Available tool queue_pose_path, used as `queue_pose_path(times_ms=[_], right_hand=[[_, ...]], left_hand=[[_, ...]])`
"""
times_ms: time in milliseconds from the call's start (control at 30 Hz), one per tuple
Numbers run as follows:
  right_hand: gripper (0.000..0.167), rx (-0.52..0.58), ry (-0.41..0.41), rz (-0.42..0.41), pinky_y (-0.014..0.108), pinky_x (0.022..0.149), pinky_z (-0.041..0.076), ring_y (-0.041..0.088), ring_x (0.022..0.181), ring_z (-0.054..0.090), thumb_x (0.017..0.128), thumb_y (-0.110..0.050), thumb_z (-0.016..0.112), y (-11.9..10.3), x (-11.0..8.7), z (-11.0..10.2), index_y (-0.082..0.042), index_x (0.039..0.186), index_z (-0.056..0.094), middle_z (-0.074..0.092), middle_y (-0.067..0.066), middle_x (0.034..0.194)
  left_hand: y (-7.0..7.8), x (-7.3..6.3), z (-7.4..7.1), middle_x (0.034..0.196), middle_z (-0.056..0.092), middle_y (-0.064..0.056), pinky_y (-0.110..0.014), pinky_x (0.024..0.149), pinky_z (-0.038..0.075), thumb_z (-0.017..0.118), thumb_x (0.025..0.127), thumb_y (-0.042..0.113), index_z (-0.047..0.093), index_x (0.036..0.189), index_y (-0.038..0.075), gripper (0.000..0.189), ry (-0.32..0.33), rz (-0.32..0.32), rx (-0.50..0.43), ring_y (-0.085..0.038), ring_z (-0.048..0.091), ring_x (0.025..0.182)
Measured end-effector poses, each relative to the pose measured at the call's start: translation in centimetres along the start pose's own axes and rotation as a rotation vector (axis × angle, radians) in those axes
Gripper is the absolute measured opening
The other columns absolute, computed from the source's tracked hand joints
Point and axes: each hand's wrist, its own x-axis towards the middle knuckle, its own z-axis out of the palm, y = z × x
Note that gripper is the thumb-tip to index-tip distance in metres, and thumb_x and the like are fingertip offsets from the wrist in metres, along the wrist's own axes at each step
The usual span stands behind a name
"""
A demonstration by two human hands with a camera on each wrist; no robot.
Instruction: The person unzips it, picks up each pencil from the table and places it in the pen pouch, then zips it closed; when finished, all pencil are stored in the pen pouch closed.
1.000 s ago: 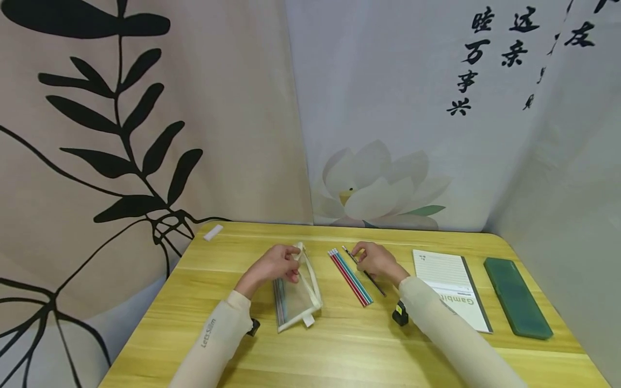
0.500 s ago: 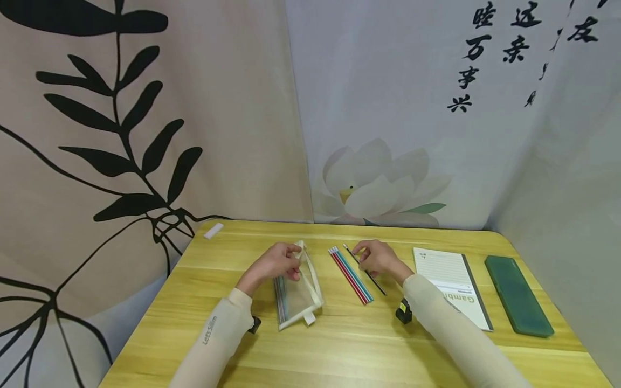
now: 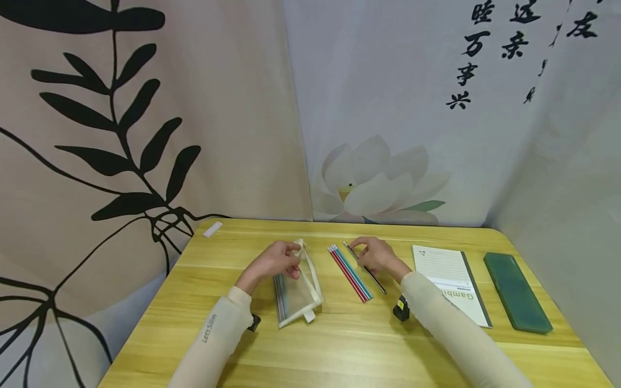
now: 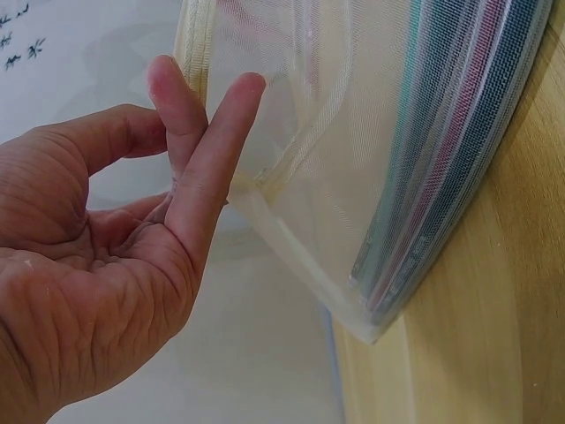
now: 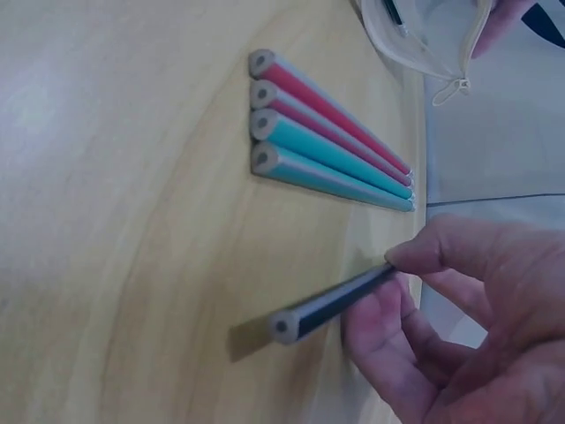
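My left hand [image 3: 278, 260] holds the upper edge of a see-through mesh pencil pouch [image 3: 305, 293] with a cream border, which stands slanted on the table. Inside the pouch, several colored pencils [image 4: 441, 132] lie along its lower side in the left wrist view. To the right, my right hand [image 3: 379, 256] pinches a dark pencil [image 5: 340, 300] between thumb and fingers. That pencil slants, its unsharpened end toward the right wrist camera. Between the hands, several red and teal pencils [image 3: 350, 275] lie side by side on the table.
A notepad [image 3: 446, 269] lies right of the right hand, partly under the sleeve. Beyond it is a dark green case [image 3: 518, 293]. A small white block [image 3: 213, 229] sits at the table's far left corner. Printed cloth [image 3: 242, 108] hangs behind the table [image 3: 310, 355].
The head view has shifted slightly. My right hand has moved a little with the dark pencil in its fingers. The left hand and pouch stay nearly as they were.
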Motion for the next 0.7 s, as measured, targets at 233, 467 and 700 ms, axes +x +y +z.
queue_pose_path(times_ms=[233, 467, 700], right_hand=[[0.057, 0.062, -0.042, -0.039, 0.030, 0.049, 0.055, 0.013, 0.053, 0.046, 0.090, -0.003, 0.069, -0.6, -0.9, -0.2, -0.024, 0.143, 0.066, 0.069, 0.007, 0.083], [0.063, 0.321, -0.155, -0.068, 0.031, 0.053, 0.052, 0.017, 0.060, 0.047, 0.094, -0.002, 0.065, -1.7, -1.3, 0.5, -0.025, 0.152, 0.058, 0.059, 0.003, 0.082], [0.060, 0.487, -0.336, -0.112, 0.031, 0.057, 0.052, 0.018, 0.068, 0.052, 0.099, -0.006, 0.064, -3.2, -1.7, 1.6, -0.022, 0.156, 0.053, 0.061, 0.002, 0.077]], left_hand=[[0.1, 0.3, 0.0, 0.088, 0.068, -0.012, -0.045, 0.082, 0.068, 0.055, 0.102, 0.001, 0.038, 0.157, -0.012, 0.059, 0.001, 0.000, 0.018, -0.013, 0.071, 0.065], [0.1, 0.4, -0.1, 0.090, 0.070, -0.014, -0.044, 0.081, 0.069, 0.055, 0.102, 0.002, 0.039, 0.157, -0.011, 0.058, -0.010, 0.006, 0.022, -0.014, 0.072, 0.066], [0.2, 0.6, 0.3, 0.092, 0.069, -0.016, -0.040, 0.077, 0.069, 0.056, 0.100, 0.001, 0.038, 0.157, -0.011, 0.061, -0.005, -0.007, -0.006, -0.015, 0.071, 0.065]])
